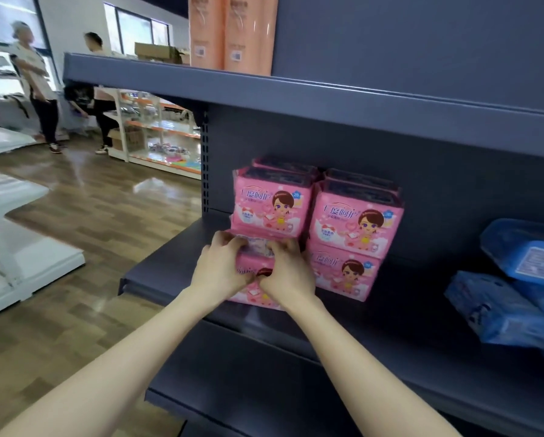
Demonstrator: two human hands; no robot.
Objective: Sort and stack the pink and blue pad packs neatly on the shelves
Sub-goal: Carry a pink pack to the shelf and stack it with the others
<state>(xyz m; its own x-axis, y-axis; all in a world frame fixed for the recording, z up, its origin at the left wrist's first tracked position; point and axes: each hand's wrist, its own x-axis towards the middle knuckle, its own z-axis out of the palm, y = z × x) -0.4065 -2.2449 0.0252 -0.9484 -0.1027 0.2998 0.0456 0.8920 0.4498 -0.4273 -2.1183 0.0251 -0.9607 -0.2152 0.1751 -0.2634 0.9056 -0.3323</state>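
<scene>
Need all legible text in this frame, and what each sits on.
"七度空间" (stylised, likely): front of upper left pink pack, upper right pink pack, lower right pink pack.
"20": blue badge on upper left pink pack.
Print on lower left pink pack: mostly covered by left hand and right hand.
Label on blue pack: blurred.
Tags on orange packs: too small.

Place: a retail shop.
Shelving: dark grey metal gondola shelves hung on a perforated upright.
Stock: identical pink plastic-wrapped pad packs faced outward in stacks; blue plastic-wrapped packs beside them; tall peach-coloured wrapped rolls above.
Background: white-and-orange display rack holding goods; brown cardboard boxes; wood-pattern floor.
</scene>
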